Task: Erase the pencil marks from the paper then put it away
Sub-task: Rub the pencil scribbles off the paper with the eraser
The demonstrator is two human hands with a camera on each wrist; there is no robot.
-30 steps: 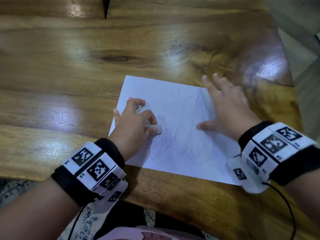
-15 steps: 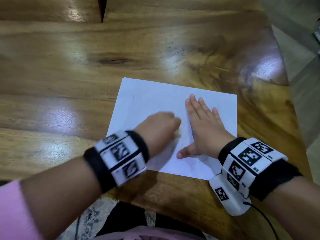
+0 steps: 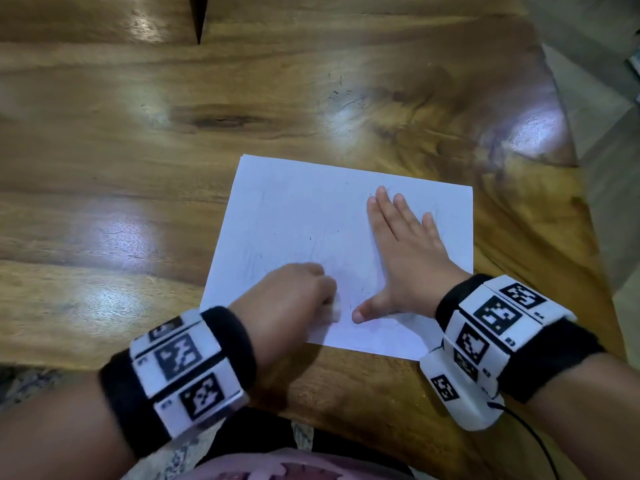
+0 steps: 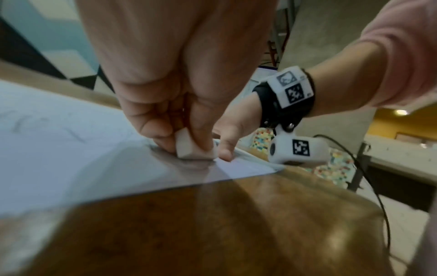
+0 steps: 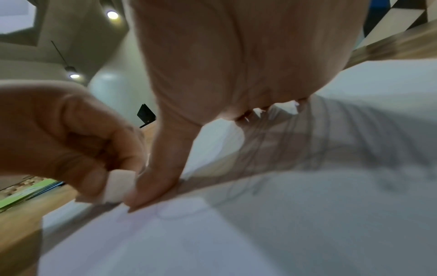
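A white sheet of paper (image 3: 301,216) with faint pencil marks lies near the wooden table's front edge. My left hand (image 3: 294,299) pinches a small white eraser (image 4: 194,147) and presses it on the paper's near part, right beside my right thumb. In the right wrist view the eraser (image 5: 118,184) shows between the curled fingers. My right hand (image 3: 405,254) lies flat on the sheet, fingers straight and thumb spread, holding it down. Grey pencil scribbles (image 5: 331,142) show under the right palm.
The glossy wooden table (image 3: 173,168) stretches far and left of the paper. Its rounded right corner (image 3: 554,140) drops to the floor. The table's front edge runs just below the paper. A dark pointed shape (image 3: 199,15) sits at the far edge.
The right hand has slid from the paper's right edge to its middle and lies flat. The left hand with the eraser has moved from the left part toward the near edge, beside the right thumb.
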